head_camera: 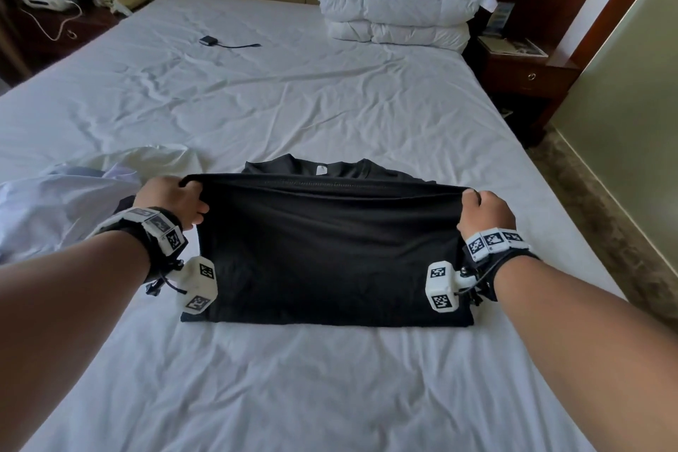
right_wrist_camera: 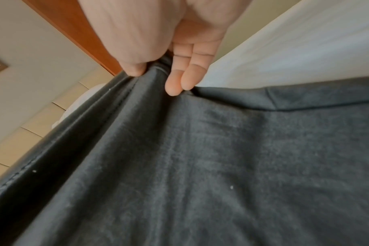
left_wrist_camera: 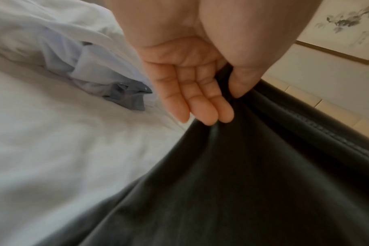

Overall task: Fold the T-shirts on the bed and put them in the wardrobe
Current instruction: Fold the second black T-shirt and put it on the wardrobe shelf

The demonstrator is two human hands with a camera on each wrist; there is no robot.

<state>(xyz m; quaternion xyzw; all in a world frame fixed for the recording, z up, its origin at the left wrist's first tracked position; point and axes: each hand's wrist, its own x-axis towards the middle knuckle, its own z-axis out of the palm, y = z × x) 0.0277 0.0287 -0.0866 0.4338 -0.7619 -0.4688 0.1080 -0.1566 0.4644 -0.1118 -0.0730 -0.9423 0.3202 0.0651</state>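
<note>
hem edge of the black t-shirt (head_camera: 330, 257) is lifted off the bed (head_camera: 293, 103) and stretched taut between both hands — the left hand (head_camera: 172, 200) pinches one corner between thumb and fingers, the right hand (head_camera: 486, 213) pinches the other the same way. this held edge runs left to right across the person's front, and the collar with its white label lies flat just beyond it, farther from the body. the near fold line rests on the sheet below the wrists. so the coming move, as i judge it, is straight forward and down — both hands equally near, carrying the hem onto the collar end. a crumpled pale shirt (head_camera: 73, 194) lies just left of the left hand, not yet folded.
</note>
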